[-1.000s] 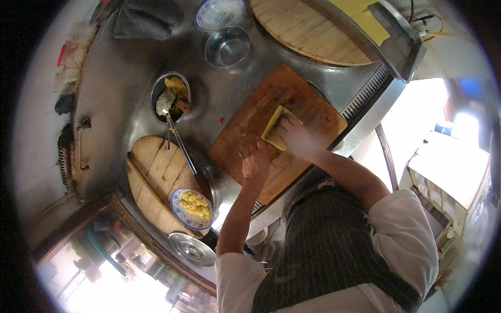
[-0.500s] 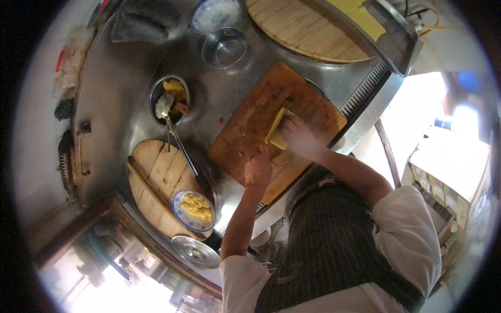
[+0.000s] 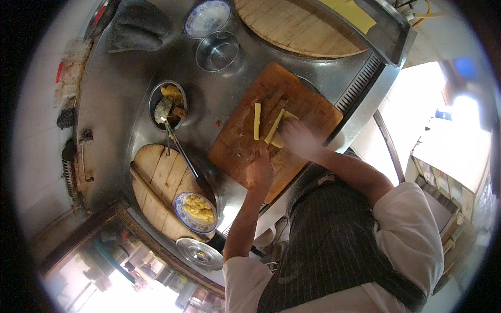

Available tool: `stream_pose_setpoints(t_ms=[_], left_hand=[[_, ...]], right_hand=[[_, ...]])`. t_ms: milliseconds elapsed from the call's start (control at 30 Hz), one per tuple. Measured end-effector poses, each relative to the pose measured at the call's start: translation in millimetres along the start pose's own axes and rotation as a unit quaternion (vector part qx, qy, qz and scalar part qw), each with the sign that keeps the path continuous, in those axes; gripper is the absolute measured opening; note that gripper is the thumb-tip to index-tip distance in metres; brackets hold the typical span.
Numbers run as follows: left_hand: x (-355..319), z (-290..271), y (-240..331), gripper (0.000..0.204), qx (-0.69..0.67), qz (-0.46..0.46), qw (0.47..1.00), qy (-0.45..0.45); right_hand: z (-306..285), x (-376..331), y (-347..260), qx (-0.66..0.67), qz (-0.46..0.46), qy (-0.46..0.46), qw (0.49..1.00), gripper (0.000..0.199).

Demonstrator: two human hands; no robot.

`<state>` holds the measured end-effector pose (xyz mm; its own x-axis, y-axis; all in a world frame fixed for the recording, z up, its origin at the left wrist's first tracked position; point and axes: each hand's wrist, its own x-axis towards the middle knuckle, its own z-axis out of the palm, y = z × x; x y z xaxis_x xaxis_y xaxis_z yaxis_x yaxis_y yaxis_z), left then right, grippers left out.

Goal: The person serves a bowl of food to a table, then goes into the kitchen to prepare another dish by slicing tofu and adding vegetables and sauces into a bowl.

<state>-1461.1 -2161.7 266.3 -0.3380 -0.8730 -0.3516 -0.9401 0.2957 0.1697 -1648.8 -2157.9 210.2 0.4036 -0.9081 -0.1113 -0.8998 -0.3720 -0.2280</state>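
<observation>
A brown wooden cutting board (image 3: pixel 300 96) lies on the steel counter before me. My right hand (image 3: pixel 298 137) bends over a folded yellow slab (image 3: pixel 275 130) and presses it to the board; its fingertips are partly blurred. To the left of the slab lies a separate narrow yellow strip (image 3: pixel 257 121), apart from it. My left hand (image 3: pixel 259 169) is closed in a fist at the board's near left, just below the strip and the slab's left edge. What that fist holds is too thin or hidden to make out.
Left of the board stand a steel pot (image 3: pixel 155 94) with a ladle (image 3: pixel 180 147), and a round wooden lid (image 3: pixel 151 182) bearing a patterned bowl (image 3: pixel 180 216) of yellow pieces. Behind are a steel bowl (image 3: pixel 218 51), a patterned bowl (image 3: pixel 207 20), another wooden lid (image 3: pixel 292 28) and a metal tray (image 3: pixel 394 31).
A narrow yellow strip has come apart from the slab and now lies to its left. My left hand has shifted slightly nearer to me; the right stays on the slab.
</observation>
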Motion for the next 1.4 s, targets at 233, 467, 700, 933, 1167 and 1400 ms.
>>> stream_pose_setpoints(t_ms=[233,467,700,933,1167,1400], left_hand=[[4.2,32.6,-1.6,0.029,-0.011,-0.039,0.999,-0.006],[-4.8,22.1,-10.2,0.035,-0.073,-0.056,0.996,-0.017],[-10.9,-8.2,20.5,0.029,0.023,0.021,1.0,0.001],[-2.6,46.8,6.9,0.022,-0.021,-0.02,1.0,-0.005],[-14.5,38.8,-0.7,0.017,-0.142,-0.034,0.985,0.086],[-19.4,17.6,9.3,0.012,-0.121,-0.029,0.986,0.107]], right_hand=[[0.1,-5.4,0.5,0.015,0.007,0.128,0.992,0.033],[20.7,-13.4,6.2,0.062,-0.006,0.16,0.985,0.03],[20.2,-12.3,12.2,0.039,0.017,0.153,0.987,0.031],[28.5,-16.2,16.5,0.078,0.031,0.097,0.992,0.03],[41.7,-27.9,37.1,0.092,0.028,0.091,0.991,0.031],[-72.7,47.3,92.4,0.265,0.005,0.31,0.913,0.033]])
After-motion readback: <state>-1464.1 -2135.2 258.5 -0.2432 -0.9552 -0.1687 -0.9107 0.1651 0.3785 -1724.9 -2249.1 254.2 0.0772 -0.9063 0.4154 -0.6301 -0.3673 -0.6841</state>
